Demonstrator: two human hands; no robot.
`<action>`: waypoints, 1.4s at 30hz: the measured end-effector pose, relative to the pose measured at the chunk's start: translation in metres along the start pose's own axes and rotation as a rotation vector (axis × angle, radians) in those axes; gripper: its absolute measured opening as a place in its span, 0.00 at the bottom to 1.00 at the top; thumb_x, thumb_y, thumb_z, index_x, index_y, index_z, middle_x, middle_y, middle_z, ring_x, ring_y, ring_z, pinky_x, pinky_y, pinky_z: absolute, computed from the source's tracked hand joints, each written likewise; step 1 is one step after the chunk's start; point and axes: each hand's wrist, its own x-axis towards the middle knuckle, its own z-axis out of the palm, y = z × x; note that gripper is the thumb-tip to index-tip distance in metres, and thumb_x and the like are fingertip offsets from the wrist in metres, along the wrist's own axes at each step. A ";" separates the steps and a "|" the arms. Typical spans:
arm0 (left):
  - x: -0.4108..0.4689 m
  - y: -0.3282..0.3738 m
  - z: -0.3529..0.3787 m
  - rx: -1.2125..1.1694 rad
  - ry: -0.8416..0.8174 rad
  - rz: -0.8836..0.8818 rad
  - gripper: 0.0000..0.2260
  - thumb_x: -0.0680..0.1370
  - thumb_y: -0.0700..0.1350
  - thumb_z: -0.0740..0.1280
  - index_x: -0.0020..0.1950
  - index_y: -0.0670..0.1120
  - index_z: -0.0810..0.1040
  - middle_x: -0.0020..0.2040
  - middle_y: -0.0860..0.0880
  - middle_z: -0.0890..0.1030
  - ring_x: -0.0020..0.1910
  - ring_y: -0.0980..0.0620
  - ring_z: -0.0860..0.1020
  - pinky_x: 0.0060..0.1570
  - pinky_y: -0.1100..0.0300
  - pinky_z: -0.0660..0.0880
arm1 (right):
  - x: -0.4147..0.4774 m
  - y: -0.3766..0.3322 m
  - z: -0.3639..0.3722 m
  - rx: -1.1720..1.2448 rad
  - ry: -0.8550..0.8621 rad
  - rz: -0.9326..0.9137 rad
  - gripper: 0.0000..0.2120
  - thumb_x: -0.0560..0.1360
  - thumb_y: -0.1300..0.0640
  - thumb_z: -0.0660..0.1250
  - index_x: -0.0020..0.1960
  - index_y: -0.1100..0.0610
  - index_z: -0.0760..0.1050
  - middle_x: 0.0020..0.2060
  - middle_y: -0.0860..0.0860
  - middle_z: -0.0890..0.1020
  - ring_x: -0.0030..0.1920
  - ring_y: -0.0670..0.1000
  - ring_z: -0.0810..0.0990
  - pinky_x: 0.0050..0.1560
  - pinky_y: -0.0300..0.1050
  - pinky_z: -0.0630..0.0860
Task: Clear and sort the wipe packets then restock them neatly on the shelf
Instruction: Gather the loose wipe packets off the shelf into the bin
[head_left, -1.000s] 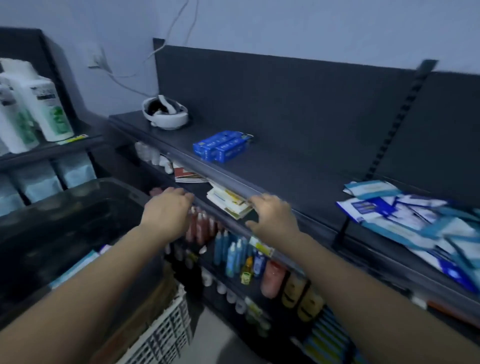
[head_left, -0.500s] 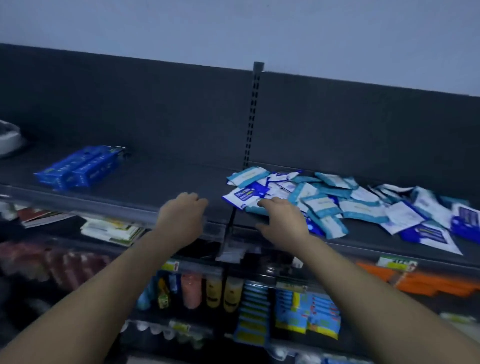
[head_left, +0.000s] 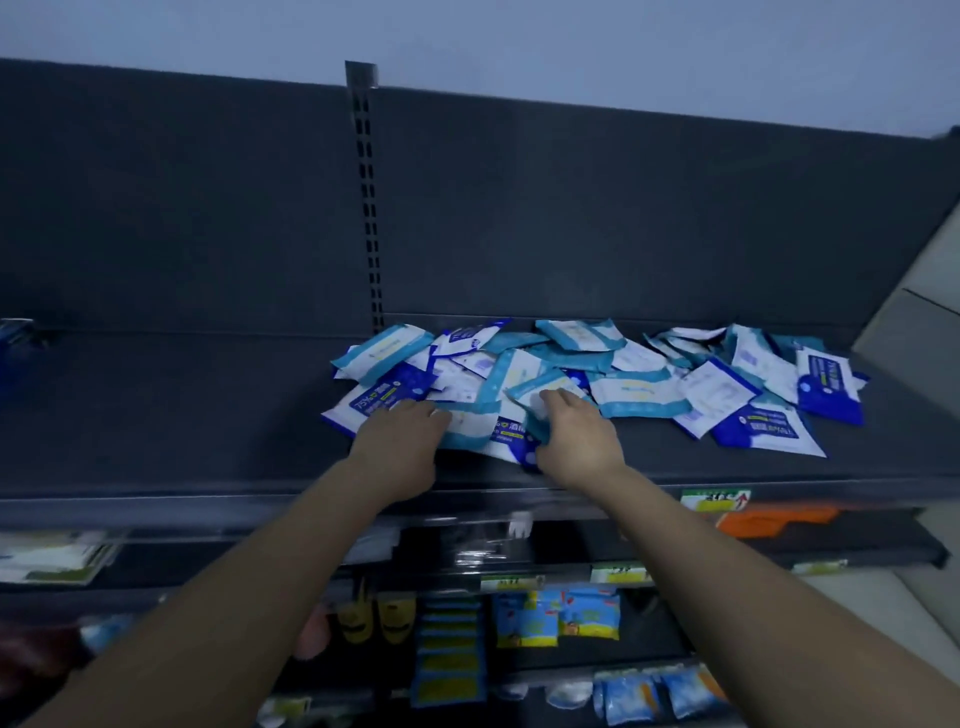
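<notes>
Left hand (head_left: 400, 441): fingers straight, laid flat on the packets at the left end of the heap; nothing gripped.
Right hand (head_left: 576, 441): fingers bent over a teal-edged packet (head_left: 527, 388), a fold of it beside the thumb; whether pinched or merely pressed cannot be determined.
Wipe packets (head_left: 639, 395): one loose, overlapping heap on the top shelf (head_left: 208, 415), right of the slotted post (head_left: 366, 208), running toward the shelf's right end.
Step in hand: judged to be clearing; the heap lies unsorted, with no neat rows evident.
Next move: judged to call for both hands closing on a bundle without spilling packets over the front edge.
Count: two hands; one heap; at least two kinds, teal-edged and dark blue; roughly two dozen packets, exact tally barred by overlap.
Below: lower-shelf goods (head_left: 556, 618), clear of both hands.
</notes>
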 end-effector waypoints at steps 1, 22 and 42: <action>0.008 0.002 0.003 -0.003 -0.033 0.000 0.25 0.75 0.44 0.63 0.72 0.48 0.63 0.69 0.48 0.68 0.68 0.47 0.67 0.63 0.50 0.67 | 0.007 0.007 0.003 0.003 -0.014 0.000 0.27 0.71 0.57 0.67 0.68 0.54 0.65 0.66 0.52 0.69 0.66 0.57 0.67 0.60 0.51 0.69; 0.100 -0.064 -0.033 -0.730 0.182 -0.528 0.09 0.78 0.50 0.65 0.52 0.46 0.77 0.48 0.48 0.81 0.46 0.48 0.80 0.46 0.55 0.75 | 0.161 -0.012 0.006 0.152 0.815 -0.469 0.13 0.76 0.59 0.57 0.44 0.61 0.79 0.33 0.54 0.79 0.31 0.56 0.76 0.29 0.43 0.69; 0.132 -0.113 -0.005 -1.018 0.162 -0.735 0.10 0.74 0.51 0.71 0.50 0.47 0.78 0.46 0.49 0.81 0.45 0.49 0.80 0.45 0.54 0.77 | 0.212 -0.048 0.022 -0.094 0.052 -0.432 0.21 0.76 0.50 0.64 0.69 0.49 0.69 0.58 0.51 0.79 0.56 0.55 0.76 0.48 0.47 0.69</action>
